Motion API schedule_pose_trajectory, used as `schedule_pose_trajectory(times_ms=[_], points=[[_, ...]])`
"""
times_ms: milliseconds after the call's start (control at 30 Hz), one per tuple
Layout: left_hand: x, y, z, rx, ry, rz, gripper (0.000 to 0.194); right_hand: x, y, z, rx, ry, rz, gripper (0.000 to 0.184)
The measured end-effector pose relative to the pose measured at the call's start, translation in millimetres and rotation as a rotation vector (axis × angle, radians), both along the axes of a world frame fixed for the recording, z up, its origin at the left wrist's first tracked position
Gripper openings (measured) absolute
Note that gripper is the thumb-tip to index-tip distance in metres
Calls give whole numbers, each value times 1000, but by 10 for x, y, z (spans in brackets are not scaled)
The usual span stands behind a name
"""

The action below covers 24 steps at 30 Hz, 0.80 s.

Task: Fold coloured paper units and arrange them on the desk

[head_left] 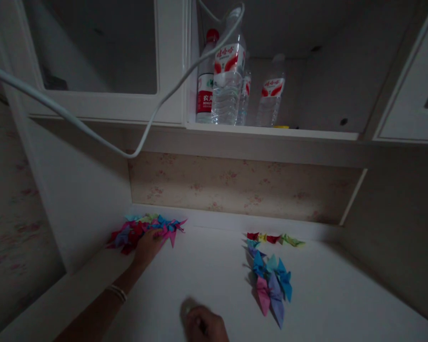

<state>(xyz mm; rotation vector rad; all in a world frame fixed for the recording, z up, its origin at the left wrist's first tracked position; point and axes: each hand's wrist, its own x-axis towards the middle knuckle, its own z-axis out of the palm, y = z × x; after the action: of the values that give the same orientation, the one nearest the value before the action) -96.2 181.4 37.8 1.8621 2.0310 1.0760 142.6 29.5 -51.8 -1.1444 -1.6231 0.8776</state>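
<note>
My left hand [148,244] reaches to a pile of folded paper cranes [128,237] at the table's back left. Its fingers are bent together at a pink paper crane [169,234] on the pile's right side; the fingertips are partly hidden. Near the bottom edge, my right hand [205,325] is curled closed just over the white tabletop, with nothing visible in it. To its right lies a second group of cranes, among them a purple crane [276,299], a pink crane [263,294] and a blue crane [284,280]. Behind them runs a row of small cranes [273,238].
Above the white table [199,266] is a cabinet shelf [271,133] holding several plastic bottles [230,71]. A white cable [128,154] hangs across the upper left, in front of the cabinet. Side panels bound the table at left and right.
</note>
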Motion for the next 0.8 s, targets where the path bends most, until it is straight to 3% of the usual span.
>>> schedule_pose_trajectory(times_ms=[167, 300, 433, 567, 800], points=[[192, -612, 106, 25, -162, -50, 25, 38, -73, 183, -261, 325, 49, 39], [489, -1209, 57, -42, -724, -176, 45, 59, -115, 247, -380, 590, 120, 38], [740, -1660, -39, -236, -989, -223, 52, 70, -154, 251, -420, 663, 222, 46], [852, -1819, -78, -334, -1031, -290, 42, 80, -218, 328, -403, 561, 287, 55], [830, -1744, -180, -430, -1044, -352, 45, 47, -314, 566, -309, 290, 336, 47]])
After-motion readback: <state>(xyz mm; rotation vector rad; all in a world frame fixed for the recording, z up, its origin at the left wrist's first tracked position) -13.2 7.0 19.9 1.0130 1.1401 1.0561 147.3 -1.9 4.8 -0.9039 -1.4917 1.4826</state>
